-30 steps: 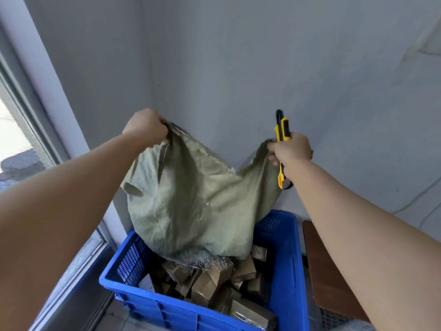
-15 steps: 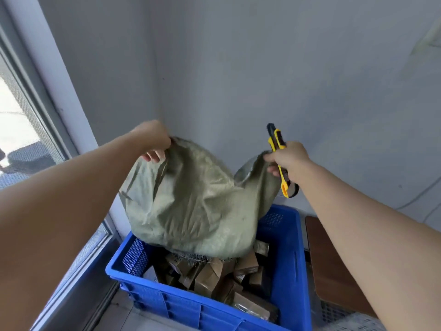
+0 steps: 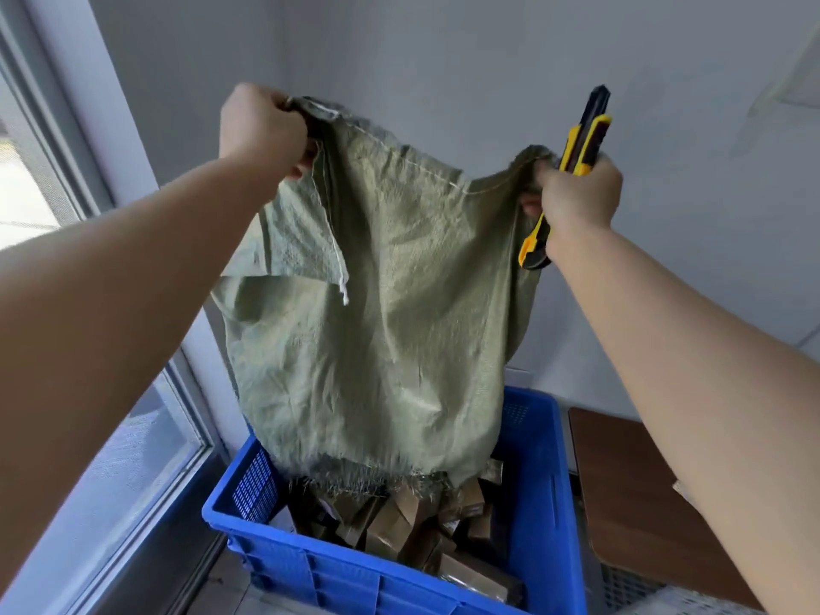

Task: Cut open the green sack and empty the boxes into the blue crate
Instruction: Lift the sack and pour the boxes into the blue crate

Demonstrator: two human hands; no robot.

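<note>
1. The green sack (image 3: 377, 312) hangs upside down above the blue crate (image 3: 539, 494), its frayed cut mouth just over the boxes (image 3: 399, 521) piled inside.
2. The left hand (image 3: 262, 130) is clenched on one upper corner of the sack; the right hand (image 3: 577, 193) pinches the other corner and also grips the yellow utility knife (image 3: 577, 148), which points up. Whether its blade is out cannot be told.
3. Risk: the right hand shares its grip between cloth and knife, so a hard shake may loosen either and drop the knife into the crate.
4. Risk: the sack looks limp and nearly flat, yet a box may still be caught in a fold; swinging it sideways could fling that box past the crate's rim.
5. Room: a window frame (image 3: 133, 348) stands close to the crate's left wall, a grey wall (image 3: 488, 59) runs behind it, and a brown board (image 3: 630, 494) lies beside its right wall. Above the crate is open, so straight up is the free direction.
</note>
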